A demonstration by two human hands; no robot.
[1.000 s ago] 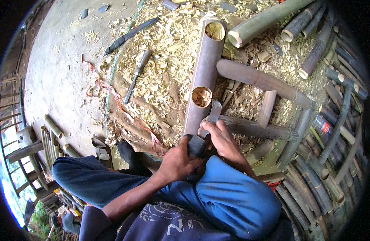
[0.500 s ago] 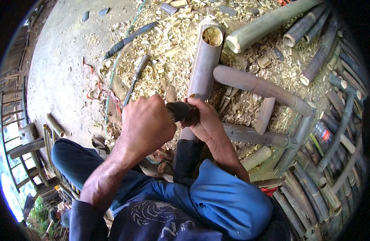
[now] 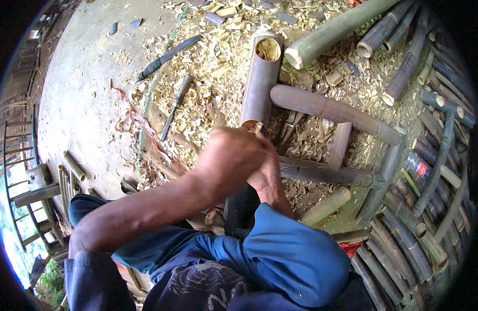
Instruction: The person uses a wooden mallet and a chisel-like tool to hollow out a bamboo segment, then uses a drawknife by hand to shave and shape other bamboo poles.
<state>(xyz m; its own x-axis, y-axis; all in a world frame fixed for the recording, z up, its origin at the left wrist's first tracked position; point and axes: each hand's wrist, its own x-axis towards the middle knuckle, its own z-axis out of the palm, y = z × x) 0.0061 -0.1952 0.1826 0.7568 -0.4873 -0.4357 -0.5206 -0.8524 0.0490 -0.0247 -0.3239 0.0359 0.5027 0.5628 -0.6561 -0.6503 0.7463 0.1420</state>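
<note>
A thick bamboo tube (image 3: 256,98) lies lengthwise in front of me, with a rounded hole at its far end and another just beyond my hands. My left hand (image 3: 231,151) is a fist, smeared by motion, over the near hole. The dark-wrapped handle of a tool, which it gripped half a second ago, is now hidden beneath it. My right hand (image 3: 270,173) is closed beside and partly behind the left, at the tube's right side; its fingers are mostly covered. A bent bamboo piece (image 3: 332,106) and a straight bamboo rail (image 3: 327,171) join the tube on the right.
On the shaving-strewn ground at the left lie a large knife (image 3: 169,57) with a wrapped grip and a narrow knife (image 3: 176,106). Pale bamboo poles (image 3: 335,36) lie at far right. Stacked bamboo pieces (image 3: 405,243) and a plastic bottle (image 3: 417,166) are at right.
My left hand has swung right and slightly down, from left of the tube to over the near hole, now overlapping my right hand. The wrapped handle has gone out of sight.
</note>
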